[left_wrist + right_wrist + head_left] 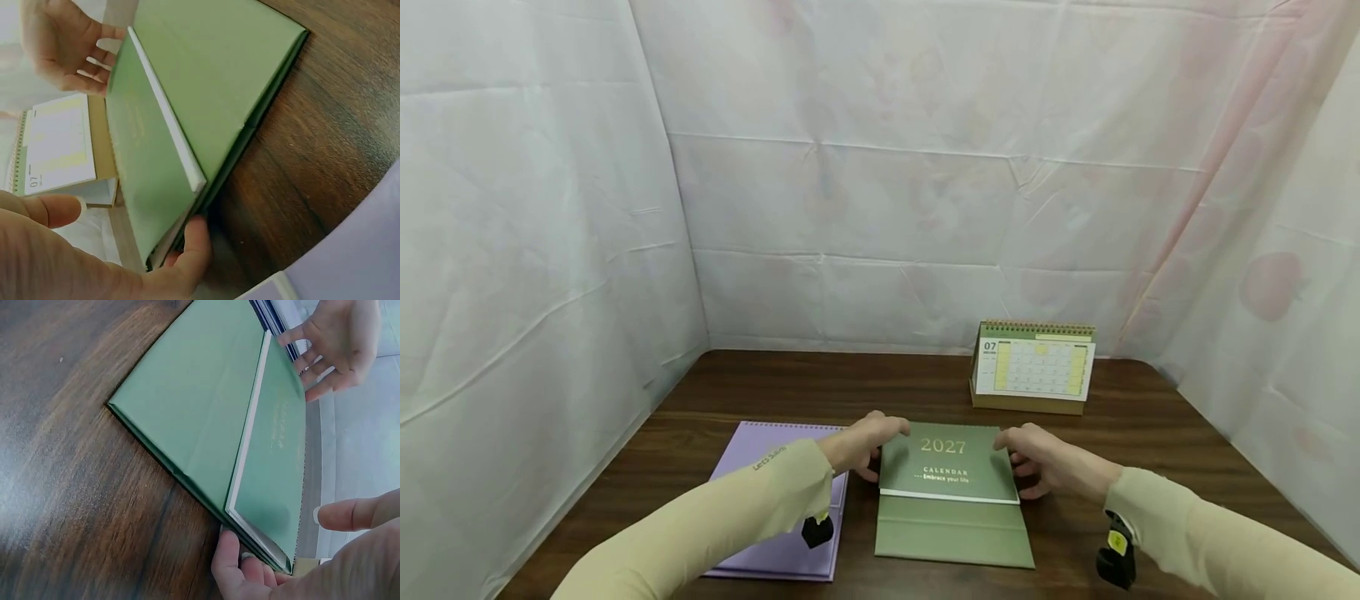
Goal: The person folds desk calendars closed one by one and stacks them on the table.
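A green 2027 desk calendar [951, 460] lies folded down on the table, its plain green base flap [953, 533] extending toward me. At its left edge is my left hand [868, 440], fingertips touching the side and thumb raised apart from the cover. My right hand [1041, 457] sits likewise at the right edge, its fingers spread and loosely bent against the side. In the right wrist view, the right thumb [350, 514] stands clear of the cover [275, 469]. The white page block [165, 115] shows under the cover in the left wrist view.
A purple calendar [767, 454] lies flat to the left, partly behind the left forearm. Toward the back right stands another desk calendar [1036, 367], upright and showing page 07. Pale fabric [865, 208] hangs behind and beside the brown wooden table [835, 383].
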Available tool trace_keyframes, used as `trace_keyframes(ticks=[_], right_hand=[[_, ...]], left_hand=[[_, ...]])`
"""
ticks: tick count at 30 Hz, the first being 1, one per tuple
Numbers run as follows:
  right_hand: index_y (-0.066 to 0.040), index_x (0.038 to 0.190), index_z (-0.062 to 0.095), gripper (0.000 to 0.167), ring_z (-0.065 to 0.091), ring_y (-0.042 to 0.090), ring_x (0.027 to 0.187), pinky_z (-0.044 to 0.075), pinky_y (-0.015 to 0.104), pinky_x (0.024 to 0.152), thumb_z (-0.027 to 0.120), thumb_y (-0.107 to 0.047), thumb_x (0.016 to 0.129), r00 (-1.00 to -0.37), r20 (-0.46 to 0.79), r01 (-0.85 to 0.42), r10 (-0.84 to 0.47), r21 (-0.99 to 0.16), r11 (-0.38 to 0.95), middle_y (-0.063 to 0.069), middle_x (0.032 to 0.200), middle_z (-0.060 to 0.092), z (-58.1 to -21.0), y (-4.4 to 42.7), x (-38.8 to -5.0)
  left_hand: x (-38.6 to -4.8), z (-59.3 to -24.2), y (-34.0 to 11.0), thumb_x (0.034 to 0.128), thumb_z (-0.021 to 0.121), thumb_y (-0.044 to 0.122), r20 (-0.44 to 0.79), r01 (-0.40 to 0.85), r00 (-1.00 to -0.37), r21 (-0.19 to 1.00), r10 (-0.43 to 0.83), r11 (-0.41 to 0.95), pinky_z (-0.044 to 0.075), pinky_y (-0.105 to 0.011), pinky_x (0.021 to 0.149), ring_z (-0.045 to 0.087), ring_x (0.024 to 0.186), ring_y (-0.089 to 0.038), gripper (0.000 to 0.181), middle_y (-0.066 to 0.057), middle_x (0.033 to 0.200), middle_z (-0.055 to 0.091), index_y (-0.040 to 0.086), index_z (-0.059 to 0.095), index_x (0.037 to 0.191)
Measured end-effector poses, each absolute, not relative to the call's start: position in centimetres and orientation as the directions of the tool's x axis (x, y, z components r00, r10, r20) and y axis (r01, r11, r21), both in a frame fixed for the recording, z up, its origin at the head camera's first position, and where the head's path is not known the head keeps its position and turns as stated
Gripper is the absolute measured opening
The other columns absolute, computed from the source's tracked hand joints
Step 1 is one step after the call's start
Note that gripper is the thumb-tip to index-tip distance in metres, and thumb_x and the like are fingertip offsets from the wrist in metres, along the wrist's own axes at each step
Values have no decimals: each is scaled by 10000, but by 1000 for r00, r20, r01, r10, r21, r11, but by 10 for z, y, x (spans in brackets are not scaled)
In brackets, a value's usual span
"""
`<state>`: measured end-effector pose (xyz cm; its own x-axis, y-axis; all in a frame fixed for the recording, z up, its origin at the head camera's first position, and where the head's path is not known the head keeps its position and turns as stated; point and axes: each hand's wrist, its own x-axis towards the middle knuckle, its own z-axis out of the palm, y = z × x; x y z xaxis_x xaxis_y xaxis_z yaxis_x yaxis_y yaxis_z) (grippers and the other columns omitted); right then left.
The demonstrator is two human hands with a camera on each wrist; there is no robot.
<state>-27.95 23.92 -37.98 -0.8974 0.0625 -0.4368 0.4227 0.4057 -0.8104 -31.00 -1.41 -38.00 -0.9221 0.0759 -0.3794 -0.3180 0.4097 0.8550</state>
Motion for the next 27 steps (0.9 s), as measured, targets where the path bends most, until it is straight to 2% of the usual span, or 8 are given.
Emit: trace_keyframes(ticks=[5, 10, 14, 17, 20, 27], right_hand=[[18, 1212, 345, 487, 471, 371, 965, 537, 489, 694, 581, -236, 871, -888, -455, 440, 63, -802, 405, 234, 1104, 396, -381, 236, -282], [4, 1091, 382, 376, 480, 336, 909, 523, 494, 709, 575, -229, 868, -882, -466, 454, 73, -797, 399, 181, 1003, 414, -381, 235, -283], [-16, 981, 428, 288, 484, 305, 876, 511, 487, 722, 576, -237, 870, -875, -477, 469, 76, -803, 368, 127, 931, 438, -380, 235, -283], [-64, 848, 445, 224, 486, 263, 818, 506, 467, 715, 574, -245, 873, -878, -474, 467, 68, -816, 340, 61, 821, 446, -380, 234, -282], [-117, 740, 425, 239, 471, 205, 716, 491, 436, 694, 563, -251, 882, -889, -455, 445, 48, -836, 321, 2, 712, 423, -379, 230, -282], [-154, 674, 421, 263, 422, 90, 509, 487, 389, 642, 547, -237, 890, -909, -416, 398, 7, -866, 304, -62, 560, 395, -374, 215, -286]], left_hand=[[-314, -385, -15, 864, 625, 271, -396, -350, -917, 849, 38, 396, 472, -654, 833, 432, 1218, -490, 713, -274, 1399, 370, 39, 306, 1457], [-315, -385, -19, 864, 615, 271, -390, -340, -919, 853, 52, 397, 497, -615, 798, 511, 1067, -424, 663, -276, 1232, 445, 40, 334, 1419], [-316, -382, -24, 875, 602, 274, -352, -289, -931, 871, 94, 398, 522, -523, 731, 490, 931, -344, 582, -218, 1119, 437, 25, 365, 1345], [-317, -376, -29, 889, 592, 288, -306, -232, -943, 886, 130, 400, 521, -471, 716, 465, 924, -301, 571, -176, 1175, 429, 13, 369, 1335], [-318, -369, -35, 897, 583, 290, -281, -198, -947, 892, 154, 407, 524, -480, 752, 470, 983, -302, 618, -171, 1283, 417, -4, 342, 1384], [-320, -366, -54, 894, 574, 243, -310, -236, -940, 894, 145, 380, 522, -527, 858, 473, 1152, -373, 736, -237, 1451, 312, -26, 209, 1475]])
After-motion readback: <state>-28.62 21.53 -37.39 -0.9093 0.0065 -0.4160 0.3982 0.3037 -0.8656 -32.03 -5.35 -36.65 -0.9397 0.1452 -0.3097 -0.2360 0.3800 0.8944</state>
